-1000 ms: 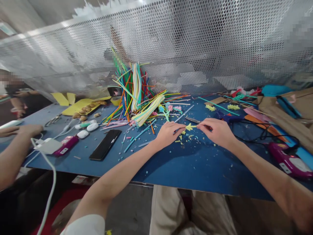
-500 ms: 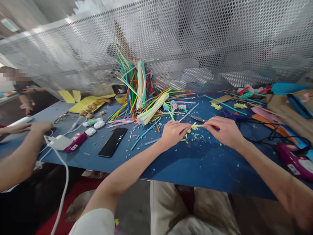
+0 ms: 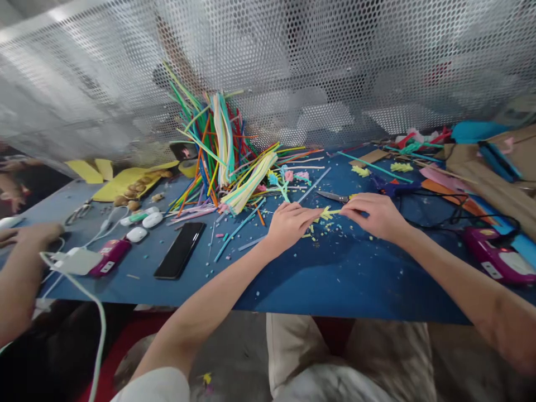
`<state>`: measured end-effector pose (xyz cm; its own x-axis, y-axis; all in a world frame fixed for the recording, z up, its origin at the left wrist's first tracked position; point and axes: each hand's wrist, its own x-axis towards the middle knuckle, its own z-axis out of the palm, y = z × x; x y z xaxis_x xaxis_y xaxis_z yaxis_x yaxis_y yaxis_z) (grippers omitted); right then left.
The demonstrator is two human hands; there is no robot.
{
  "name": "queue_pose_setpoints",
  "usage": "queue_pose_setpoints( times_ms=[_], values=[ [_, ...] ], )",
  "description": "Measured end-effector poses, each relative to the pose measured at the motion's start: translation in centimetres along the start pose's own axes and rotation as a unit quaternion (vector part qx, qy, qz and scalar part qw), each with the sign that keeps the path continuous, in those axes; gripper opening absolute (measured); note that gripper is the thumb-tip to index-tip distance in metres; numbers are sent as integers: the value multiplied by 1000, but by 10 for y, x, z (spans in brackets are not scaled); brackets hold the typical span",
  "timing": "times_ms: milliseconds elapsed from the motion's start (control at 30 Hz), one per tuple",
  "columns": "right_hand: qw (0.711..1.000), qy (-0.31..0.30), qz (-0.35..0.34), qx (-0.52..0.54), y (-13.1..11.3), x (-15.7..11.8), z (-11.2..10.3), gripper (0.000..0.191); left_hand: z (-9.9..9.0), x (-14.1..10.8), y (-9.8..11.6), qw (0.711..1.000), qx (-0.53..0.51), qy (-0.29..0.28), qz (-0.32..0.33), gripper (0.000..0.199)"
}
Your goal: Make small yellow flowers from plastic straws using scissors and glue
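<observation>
My left hand (image 3: 288, 226) pinches one end of a short yellow pipe cleaner piece (image 3: 327, 212) with snipped, branching tufts. On its other end, the thumb and fingers of my right hand (image 3: 372, 215) are closed. The piece stretches level between both hands, just above the blue table (image 3: 318, 285). Yellow clippings lie scattered beneath it. Just behind my right hand rest scissors (image 3: 333, 196), their handles partly covered by the hand. Farther back are two similar yellow tufted pieces, one on the left (image 3: 360, 171) and one on the right (image 3: 401, 167).
Bundled pipe cleaners (image 3: 221, 139) stand against the perforated metal screen (image 3: 335, 67). Small pipe cleaner flowers (image 3: 288, 176) lie before them. A black phone (image 3: 180, 250) is at left, near white cables and a co-worker's arm (image 3: 20, 268). A purple device (image 3: 498, 254) sits at right.
The view has turned slightly, so the table things sit farther left in it. Both hands keep their pinch on the yellow pipe cleaner, with little other movement.
</observation>
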<state>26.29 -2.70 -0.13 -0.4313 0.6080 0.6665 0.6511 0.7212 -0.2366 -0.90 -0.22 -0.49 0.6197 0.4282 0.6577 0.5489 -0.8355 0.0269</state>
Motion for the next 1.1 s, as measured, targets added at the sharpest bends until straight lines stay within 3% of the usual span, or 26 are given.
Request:
queue_pose_setpoints(
  times_ms=[133, 333, 533, 733, 1100],
  values=[
    [1000, -5, -22, 2, 1, 0, 0, 10, 1, -1, 0, 1000, -24, -4, -6, 20],
    [998, -38, 3, 53, 1, -2, -1, 8, 3, -4, 4, 998, -50, -4, -30, 18],
    [994, -62, 14, 86, 3, -3, 0, 9, 2, -3, 7, 998, -44, 18, -33, 18],
    [997, -44, 5, 61, 5, -3, -2, 10, 3, -2, 10, 998, -40, 54, -8, 14],
    [999, -29, -12, 27, 12, -6, 2, 12, 15, -4, 5, 998, -30, -4, -51, 25]
  ],
)
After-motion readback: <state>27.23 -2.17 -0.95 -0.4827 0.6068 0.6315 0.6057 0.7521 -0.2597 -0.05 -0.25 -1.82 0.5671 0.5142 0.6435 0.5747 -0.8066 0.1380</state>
